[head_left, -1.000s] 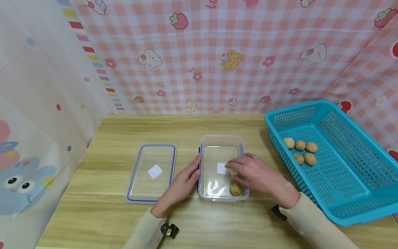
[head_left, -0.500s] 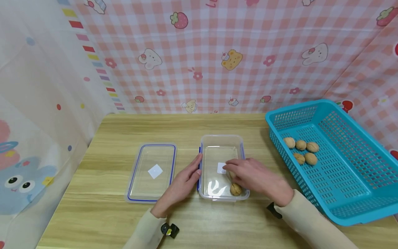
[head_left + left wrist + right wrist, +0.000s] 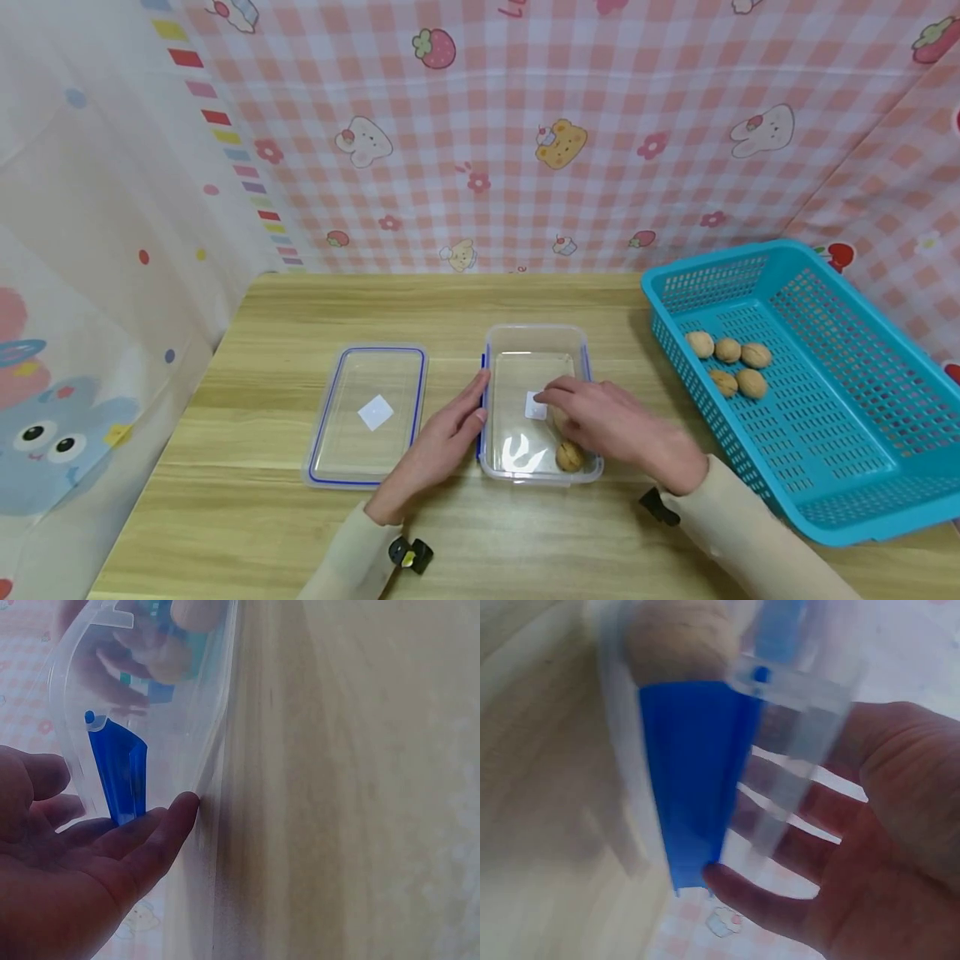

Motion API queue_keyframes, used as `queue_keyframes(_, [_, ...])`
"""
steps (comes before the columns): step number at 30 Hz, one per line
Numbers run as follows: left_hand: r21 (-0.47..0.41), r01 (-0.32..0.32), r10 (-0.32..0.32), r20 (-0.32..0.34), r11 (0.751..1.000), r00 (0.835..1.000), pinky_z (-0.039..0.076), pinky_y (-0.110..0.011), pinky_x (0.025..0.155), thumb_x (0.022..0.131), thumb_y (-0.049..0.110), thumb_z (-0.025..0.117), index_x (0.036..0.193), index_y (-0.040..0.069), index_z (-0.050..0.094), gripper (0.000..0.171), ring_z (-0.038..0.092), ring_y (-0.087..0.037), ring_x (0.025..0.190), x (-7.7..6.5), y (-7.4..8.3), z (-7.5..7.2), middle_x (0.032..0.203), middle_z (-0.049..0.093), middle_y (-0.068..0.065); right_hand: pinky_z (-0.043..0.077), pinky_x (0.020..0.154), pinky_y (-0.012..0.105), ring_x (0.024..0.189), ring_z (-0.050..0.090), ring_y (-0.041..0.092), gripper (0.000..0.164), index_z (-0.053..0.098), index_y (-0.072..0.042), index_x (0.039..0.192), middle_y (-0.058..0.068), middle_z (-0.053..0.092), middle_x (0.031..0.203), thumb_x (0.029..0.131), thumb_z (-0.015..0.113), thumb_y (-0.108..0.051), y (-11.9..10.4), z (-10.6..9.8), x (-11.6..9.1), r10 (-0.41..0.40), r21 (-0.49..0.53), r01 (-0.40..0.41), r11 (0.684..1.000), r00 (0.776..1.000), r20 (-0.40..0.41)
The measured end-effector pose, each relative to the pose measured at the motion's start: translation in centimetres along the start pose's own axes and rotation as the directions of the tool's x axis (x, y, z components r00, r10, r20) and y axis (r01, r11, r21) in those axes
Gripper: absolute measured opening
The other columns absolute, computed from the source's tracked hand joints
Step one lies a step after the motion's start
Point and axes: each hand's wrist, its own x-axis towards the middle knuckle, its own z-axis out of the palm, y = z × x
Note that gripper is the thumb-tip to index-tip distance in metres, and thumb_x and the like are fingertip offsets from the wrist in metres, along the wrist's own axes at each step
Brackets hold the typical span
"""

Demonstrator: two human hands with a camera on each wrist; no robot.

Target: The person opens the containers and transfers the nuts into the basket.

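A clear plastic food container (image 3: 534, 337) with blue side clips stands in the middle of the table. My left hand (image 3: 444, 437) rests against its left wall with the fingers fairly straight; in the left wrist view the fingertips (image 3: 184, 806) touch near a blue clip (image 3: 124, 772). My right hand (image 3: 611, 421) reaches over the right wall into the container. Its fingers curl round a walnut (image 3: 169, 661), seen blurred through the plastic in the left wrist view and mostly covered in the head view. Another walnut (image 3: 570, 456) lies in the front right corner.
A clear lid (image 3: 367, 367) with a blue seal lies flat to the left of the container. At the right, a turquoise basket (image 3: 847, 467) holds several walnuts (image 3: 752, 383) near its left side. A checked cloth (image 3: 480, 150) hangs behind the table.
My right hand has shifted slightly left and inward over the container, covering more of the walnut at its fingers. The left hand and the container stay in place.
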Motion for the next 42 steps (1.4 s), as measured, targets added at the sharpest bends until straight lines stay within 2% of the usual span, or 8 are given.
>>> queue_keyframes(6, [-0.009,0.002,-0.002,0.0,1.0,1.0,0.023,-0.043,0.126,0.113,0.021,0.045,0.162,0.012,0.031,0.052,0.026,-0.022,0.154,0.0,0.1,0.0,0.168,0.026,-0.006,0.061,0.089,0.048,0.109,0.069,0.027,0.045,0.069,-0.002,0.129,0.012,0.069,0.125,0.087,0.083,-0.003,-0.3,-1.1,0.1,-0.005,-0.036,0.0,0.999,0.991,-0.131])
queue_keyframes(11, [-0.006,-0.001,0.001,0.002,1.0,1.0,0.023,-0.043,0.126,0.113,0.021,0.045,0.162,0.012,0.031,0.052,0.026,-0.022,0.154,0.1,0.2,0.1,0.168,0.026,-0.006,0.059,0.093,0.046,0.11,0.068,0.027,0.04,0.071,-0.002,0.126,0.011,0.07,0.123,0.088,0.083,-0.005,-0.4,-1.4,0.3,0.018,-0.028,-0.023,0.999,0.988,-0.151])
queue_keyframes(20, [0.0,-0.004,0.004,0.002,1.0,1.0,0.023,-0.043,0.126,0.113,0.021,0.045,0.162,0.012,0.031,0.052,0.026,-0.022,0.154,0.2,0.3,0.1,0.168,0.027,-0.007,0.06,0.091,0.042,0.106,0.068,0.026,0.025,0.076,0.0,0.115,0.011,0.071,0.118,0.091,0.08,-0.006,-0.2,-1.1,0.2,0.031,0.03,-0.026,0.999,0.979,-0.199])
queue_keyframes(25, [-0.002,0.0,0.0,0.001,1.0,1.0,0.023,-0.042,0.126,0.113,0.022,0.044,0.162,0.012,0.031,0.052,0.026,-0.021,0.154,0.2,0.2,0.1,0.168,0.026,-0.006,0.061,0.088,0.043,0.105,0.069,0.027,0.022,0.077,-0.001,0.111,0.012,0.072,0.116,0.089,0.081,-0.006,-0.1,-1.2,-0.1,0.015,0.065,0.003,0.998,0.962,-0.272])
queue_keyframes(29, [-0.001,0.002,-0.002,0.0,1.0,1.0,0.023,-0.042,0.126,0.113,0.022,0.044,0.162,0.012,0.031,0.052,0.026,-0.021,0.154,0.1,0.2,0.1,0.169,0.026,-0.006,0.062,0.084,0.042,0.1,0.071,0.025,0.021,0.077,-0.001,0.108,0.012,0.073,0.115,0.088,0.082,-0.003,0.1,-1.4,-0.8,0.006,0.115,0.038,0.993,0.934,-0.357])
queue_keyframes(36, [0.002,0.001,-0.001,-0.008,1.0,1.0,0.024,-0.043,0.126,0.113,0.02,0.045,0.162,0.012,0.032,0.052,0.026,-0.023,0.154,0.1,0.2,0.1,0.168,0.027,-0.007,0.064,0.074,0.036,0.094,0.075,0.023,0.025,0.078,-0.003,0.106,0.01,0.073,0.115,0.083,0.082,0.006,0.2,-2.2,-2.5,0.01,0.247,0.124,0.961,0.877,-0.48])
queue_keyframes(39, [0.005,0.0,0.0,-0.009,1.0,1.0,0.024,-0.042,0.126,0.112,0.02,0.045,0.162,0.012,0.032,0.052,0.026,-0.022,0.154,0.1,0.1,0.1,0.168,0.027,-0.007,0.065,0.077,0.036,0.098,0.075,0.022,0.027,0.077,-0.004,0.108,0.008,0.072,0.117,0.084,0.081,0.007,0.2,-2.8,-3.5,0.05,0.325,0.126,0.937,0.873,-0.485])
queue_keyframes(42, [0.01,-0.003,0.003,-0.012,1.0,1.0,0.024,-0.042,0.126,0.112,0.02,0.046,0.162,0.012,0.032,0.052,0.027,-0.022,0.154,0.1,0.0,0.1,0.168,0.027,-0.006,0.063,0.084,0.034,0.105,0.072,0.019,0.029,0.077,-0.006,0.113,0.007,0.071,0.121,0.087,0.079,0.007,0.2,-3.5,-4.4,0.107,0.405,0.1,0.909,0.882,-0.459])
